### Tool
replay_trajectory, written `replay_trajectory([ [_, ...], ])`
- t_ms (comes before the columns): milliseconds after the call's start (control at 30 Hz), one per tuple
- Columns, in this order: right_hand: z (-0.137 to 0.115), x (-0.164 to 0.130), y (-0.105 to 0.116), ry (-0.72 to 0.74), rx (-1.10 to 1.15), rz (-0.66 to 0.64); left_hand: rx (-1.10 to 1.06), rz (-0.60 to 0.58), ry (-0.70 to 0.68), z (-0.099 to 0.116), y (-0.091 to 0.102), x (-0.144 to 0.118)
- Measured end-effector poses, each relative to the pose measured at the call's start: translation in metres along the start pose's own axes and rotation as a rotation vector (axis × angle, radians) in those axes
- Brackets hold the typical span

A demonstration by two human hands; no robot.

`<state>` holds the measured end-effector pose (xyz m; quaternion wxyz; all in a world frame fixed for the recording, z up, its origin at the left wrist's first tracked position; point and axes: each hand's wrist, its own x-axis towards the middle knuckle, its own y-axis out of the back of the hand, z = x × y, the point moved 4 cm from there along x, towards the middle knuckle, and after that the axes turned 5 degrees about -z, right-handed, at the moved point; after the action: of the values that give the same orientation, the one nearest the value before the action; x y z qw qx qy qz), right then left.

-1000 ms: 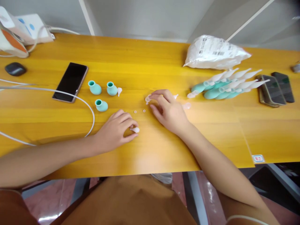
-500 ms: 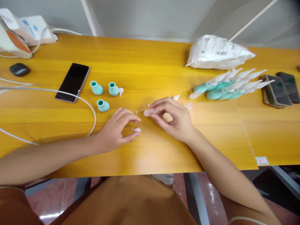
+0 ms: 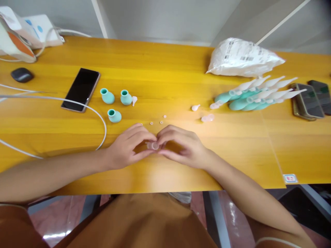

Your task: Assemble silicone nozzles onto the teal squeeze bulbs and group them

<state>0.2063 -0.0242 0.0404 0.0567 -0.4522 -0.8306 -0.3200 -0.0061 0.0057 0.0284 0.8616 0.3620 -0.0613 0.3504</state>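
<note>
Near the front of the table my hands meet, fingertips almost touching, around a small translucent pink-white plastic tip [image 3: 153, 145]. My left hand [image 3: 130, 146] pinches its slim, nozzle-like end. From the other side, my right hand [image 3: 184, 146] grips a clear, tube-like part; my fingers hide most of the join. Just beyond lie several tiny pale rings [image 3: 161, 122]. A small white tip [image 3: 196, 107] and a translucent tip [image 3: 207, 118] rest to the right. On the left stand three open-necked teal bulbs [image 3: 114, 116], with a white tip [image 3: 134, 100] beside one.
At right, several teal bulbs with long pale tips [image 3: 263, 93] lie in rows. Behind them is a white plastic bag [image 3: 245, 58]; phones [image 3: 309, 101] lie farther right. On the left are a phone [image 3: 81, 89], a black mouse [image 3: 22, 74] and a looping white cable [image 3: 97, 115].
My right hand has moved left and toward me with the translucent part, meeting my left hand. My left fingers have closed on the small tip that lay between them.
</note>
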Motion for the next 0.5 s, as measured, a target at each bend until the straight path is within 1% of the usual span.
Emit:
replay_trajectory([
  [67, 0.006, -0.002, 0.011, -0.066, -0.085, 0.089, -0.011, 0.034, 0.017, 0.0, 0.002, 0.0],
  [133, 0.014, -0.004, 0.021, -0.105, -0.279, 0.174, -0.067, 0.075, 0.055, -0.002, 0.003, 0.0],
  [167, 0.018, -0.004, 0.023, -0.107, -0.385, 0.181, -0.109, 0.094, 0.082, -0.003, 0.004, 0.0],
  [233, 0.027, -0.005, 0.022, -0.107, -0.547, 0.124, -0.206, 0.129, 0.141, -0.006, 0.003, -0.001],
  [300, 0.036, -0.005, 0.018, -0.127, -0.649, 0.051, -0.292, 0.148, 0.208, -0.009, 0.0, -0.004],
  [367, 0.041, -0.005, 0.014, -0.14, -0.733, 0.007, -0.355, 0.157, 0.254, -0.012, -0.003, -0.006],
  [433, 0.043, -0.005, 0.011, -0.132, -0.796, -0.01, -0.388, 0.161, 0.27, -0.014, -0.005, -0.008],
  [500, 0.043, -0.004, 0.01, -0.119, -0.816, -0.014, -0.38, 0.158, 0.247, -0.014, -0.005, -0.008],
])
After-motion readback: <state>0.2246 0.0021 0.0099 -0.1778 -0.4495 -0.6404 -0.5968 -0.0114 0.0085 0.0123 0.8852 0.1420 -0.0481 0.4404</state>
